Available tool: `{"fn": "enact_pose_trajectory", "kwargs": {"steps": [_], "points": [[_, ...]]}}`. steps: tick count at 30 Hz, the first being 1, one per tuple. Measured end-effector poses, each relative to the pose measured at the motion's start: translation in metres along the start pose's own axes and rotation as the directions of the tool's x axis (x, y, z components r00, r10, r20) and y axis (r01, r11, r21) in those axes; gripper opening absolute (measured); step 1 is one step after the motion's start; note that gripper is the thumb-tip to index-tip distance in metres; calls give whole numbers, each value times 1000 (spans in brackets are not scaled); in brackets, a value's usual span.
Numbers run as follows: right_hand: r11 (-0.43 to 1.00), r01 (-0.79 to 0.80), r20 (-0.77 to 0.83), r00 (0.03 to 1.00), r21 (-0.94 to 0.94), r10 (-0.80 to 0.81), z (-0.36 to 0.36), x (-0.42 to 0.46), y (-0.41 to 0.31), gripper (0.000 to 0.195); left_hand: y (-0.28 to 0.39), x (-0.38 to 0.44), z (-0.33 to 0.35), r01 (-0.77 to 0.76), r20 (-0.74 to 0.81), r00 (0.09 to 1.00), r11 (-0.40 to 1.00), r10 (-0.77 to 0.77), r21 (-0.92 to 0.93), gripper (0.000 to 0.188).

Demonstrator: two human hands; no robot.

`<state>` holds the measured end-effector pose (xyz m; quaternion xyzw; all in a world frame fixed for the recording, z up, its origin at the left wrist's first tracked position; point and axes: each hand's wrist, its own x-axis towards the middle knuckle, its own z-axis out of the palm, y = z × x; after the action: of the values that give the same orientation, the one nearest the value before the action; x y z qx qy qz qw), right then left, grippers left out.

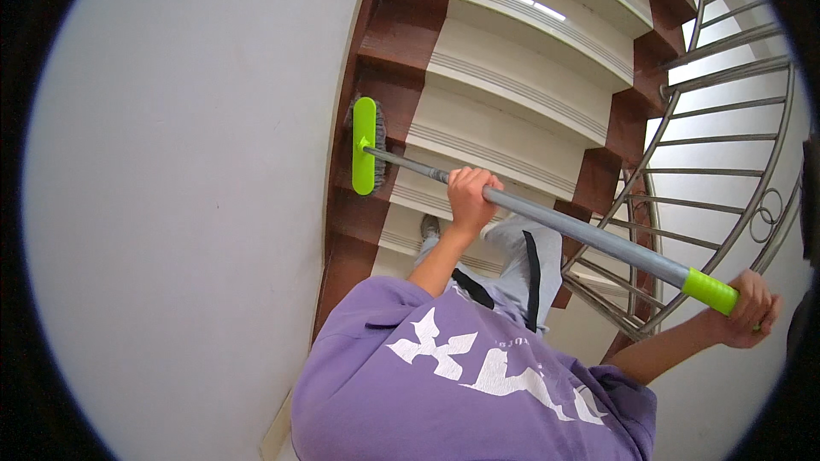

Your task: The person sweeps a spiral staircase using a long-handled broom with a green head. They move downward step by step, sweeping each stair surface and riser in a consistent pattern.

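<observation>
A long-handled push broom slants across the view. My left hand is wrapped around the grey metal handle partway along it. At its upper end, my right hand grips the lime-green plastic sleeve. The lime-green broom head, with dark grey bristles, lies at the left side of the stairs, close beside the white wall. Its bristles are over the brown border of the steps; how firmly they touch it I cannot tell.
A plain white wall runs along the left of the stairs. On the right stands a metal railing with bars and rings, near my right hand and the handle. My shoe is on a step beneath my left arm.
</observation>
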<state>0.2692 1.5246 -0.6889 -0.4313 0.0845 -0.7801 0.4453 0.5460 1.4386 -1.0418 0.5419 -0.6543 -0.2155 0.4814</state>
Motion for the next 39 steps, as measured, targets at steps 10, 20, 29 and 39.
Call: {"fn": "enact_pose_trajectory", "kwargs": {"steps": [10,20,29,39], "points": [[919,6,-192,977,-393,-89,-13,-19,-10,19,-23,29,37,-88,384,921,996,75,18,11],[947,-197,-100,979,-253,177,-63,54,94,11,-82,68,24,47,163,984,987,-72,151,8],[986,-111,-70,992,-122,103,-26,21,42,26,-22,-61,-41,98,199,973,990,-116,101,12],[953,-55,50,996,-298,73,-24,41,31,18,-40,73,-16,-34,144,989,996,21,84,7]]}}
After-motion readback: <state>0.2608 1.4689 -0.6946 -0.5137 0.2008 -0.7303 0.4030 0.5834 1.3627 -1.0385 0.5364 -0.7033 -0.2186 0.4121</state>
